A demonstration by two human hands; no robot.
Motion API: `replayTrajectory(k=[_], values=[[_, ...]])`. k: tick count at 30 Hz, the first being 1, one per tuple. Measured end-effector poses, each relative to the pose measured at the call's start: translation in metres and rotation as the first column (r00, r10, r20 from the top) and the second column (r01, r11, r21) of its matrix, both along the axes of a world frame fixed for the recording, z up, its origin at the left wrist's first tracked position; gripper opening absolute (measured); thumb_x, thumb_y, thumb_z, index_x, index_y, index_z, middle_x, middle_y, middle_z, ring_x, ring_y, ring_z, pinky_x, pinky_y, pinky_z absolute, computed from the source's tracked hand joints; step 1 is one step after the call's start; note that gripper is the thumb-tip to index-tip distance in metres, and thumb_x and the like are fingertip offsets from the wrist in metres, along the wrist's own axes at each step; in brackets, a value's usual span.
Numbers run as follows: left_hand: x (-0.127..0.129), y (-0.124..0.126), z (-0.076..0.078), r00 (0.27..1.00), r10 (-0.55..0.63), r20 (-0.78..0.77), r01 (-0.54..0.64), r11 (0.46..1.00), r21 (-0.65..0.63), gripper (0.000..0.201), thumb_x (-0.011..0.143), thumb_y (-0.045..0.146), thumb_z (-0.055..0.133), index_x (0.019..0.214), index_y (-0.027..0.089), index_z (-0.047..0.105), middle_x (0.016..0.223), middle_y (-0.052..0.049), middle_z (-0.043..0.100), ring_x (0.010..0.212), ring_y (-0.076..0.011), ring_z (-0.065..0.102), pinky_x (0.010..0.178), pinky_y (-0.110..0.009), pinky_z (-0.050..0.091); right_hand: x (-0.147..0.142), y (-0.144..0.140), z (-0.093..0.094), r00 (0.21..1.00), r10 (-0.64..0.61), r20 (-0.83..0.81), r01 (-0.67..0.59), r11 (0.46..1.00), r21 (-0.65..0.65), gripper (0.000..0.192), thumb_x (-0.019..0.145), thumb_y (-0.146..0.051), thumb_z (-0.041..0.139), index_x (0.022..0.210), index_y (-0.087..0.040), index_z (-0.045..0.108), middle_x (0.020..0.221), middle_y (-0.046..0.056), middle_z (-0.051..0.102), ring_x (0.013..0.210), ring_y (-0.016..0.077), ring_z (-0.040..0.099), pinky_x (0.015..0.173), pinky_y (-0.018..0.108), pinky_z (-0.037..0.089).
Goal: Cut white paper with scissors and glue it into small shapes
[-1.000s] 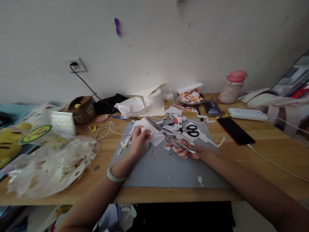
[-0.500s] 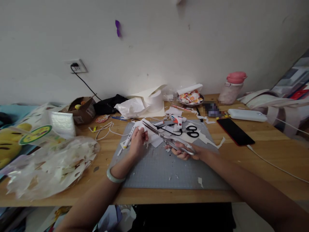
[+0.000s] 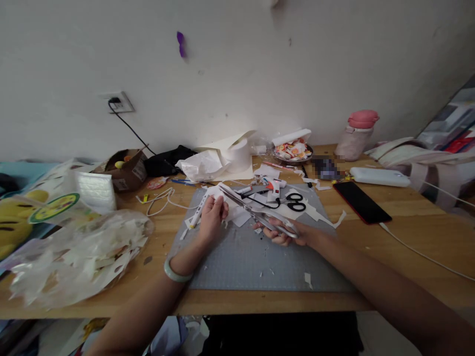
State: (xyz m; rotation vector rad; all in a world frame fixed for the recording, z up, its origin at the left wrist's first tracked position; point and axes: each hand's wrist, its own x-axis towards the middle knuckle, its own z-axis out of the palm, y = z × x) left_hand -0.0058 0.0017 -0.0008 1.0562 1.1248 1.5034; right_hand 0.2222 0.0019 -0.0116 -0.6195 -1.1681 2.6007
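Observation:
My right hand [image 3: 276, 233] is wrapped round the handles of large silver scissors [image 3: 256, 213], whose blades point up and left. Their tips lie at a piece of white paper [image 3: 215, 189] pinched in my left hand [image 3: 213, 215]. Beneath both hands is a grey cutting mat [image 3: 237, 267] strewn with paper scraps. Black-handled scissors [image 3: 295, 202] rest on the mat beyond my right hand. A glue gun [image 3: 275, 186] with an orange part lies among the scraps, and a white pen-like stick [image 3: 199, 210] lies just left of my left hand.
To the left lie a clear plastic bag of scraps [image 3: 85, 257], a lidded cup [image 3: 55, 210] and a cardboard box [image 3: 128, 170]. A phone [image 3: 361, 201] with a cable, a white power bank [image 3: 380, 176] and a pink bottle [image 3: 356, 136] stand right. A white roll [image 3: 239, 155] is at the back.
The scissors and my right hand have shifted very slightly left. Both hands keep their hold, and the rest looks the same.

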Motion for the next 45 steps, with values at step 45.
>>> replayTrajectory(k=[45], values=[[-0.0005, -0.0002, -0.0036, 0.998, -0.047, 0.035, 0.047, 0.999, -0.002, 0.021, 0.079, 0.036, 0.054, 0.072, 0.021, 0.041, 0.058, 0.002, 0.052, 0.045, -0.0101, 0.039, 0.046, -0.023, 0.029, -0.0044, -0.0005, 0.0017, 0.995, -0.067, 0.067, 0.062, 0.996, 0.07, 0.034, 0.079, -0.038, 0.062, 0.103, -0.014, 0.055, 0.058, -0.01, 0.035, 0.036, -0.0012, 0.02, 0.029, 0.012, 0.012]])
